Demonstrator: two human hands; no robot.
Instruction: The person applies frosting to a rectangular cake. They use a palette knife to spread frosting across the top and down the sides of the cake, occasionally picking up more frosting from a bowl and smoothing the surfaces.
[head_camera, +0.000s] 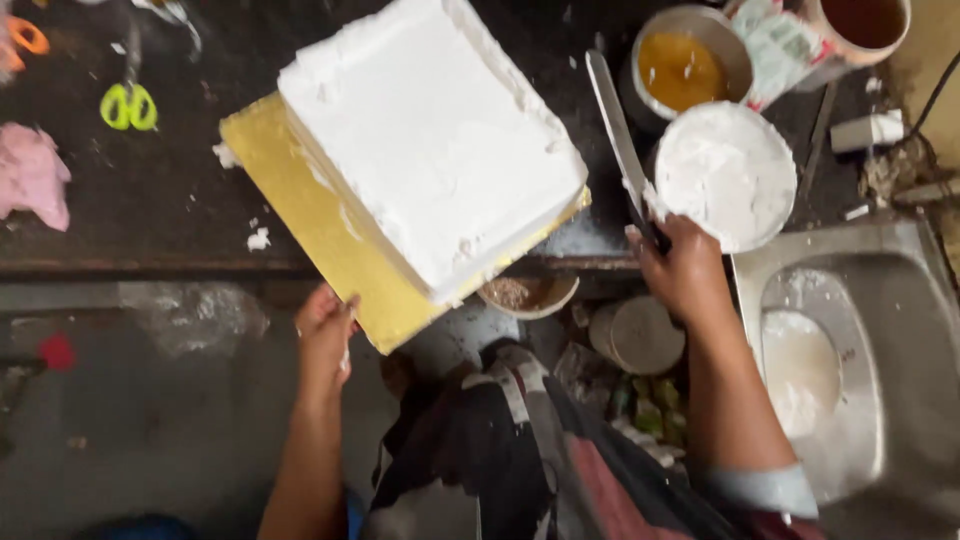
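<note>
Cake, square and coated in white cream, sits on a yellow board that overhangs the dark counter edge toward us. Our left hand pinches the board's near corner, fingers closed on its edge; we should keep that hold firm and low so the cake stays level. Our right hand is wrapped tight around the spatula handle beside the cream bowl; we judge a flat blade and light, even strokes smooth best.
</note>
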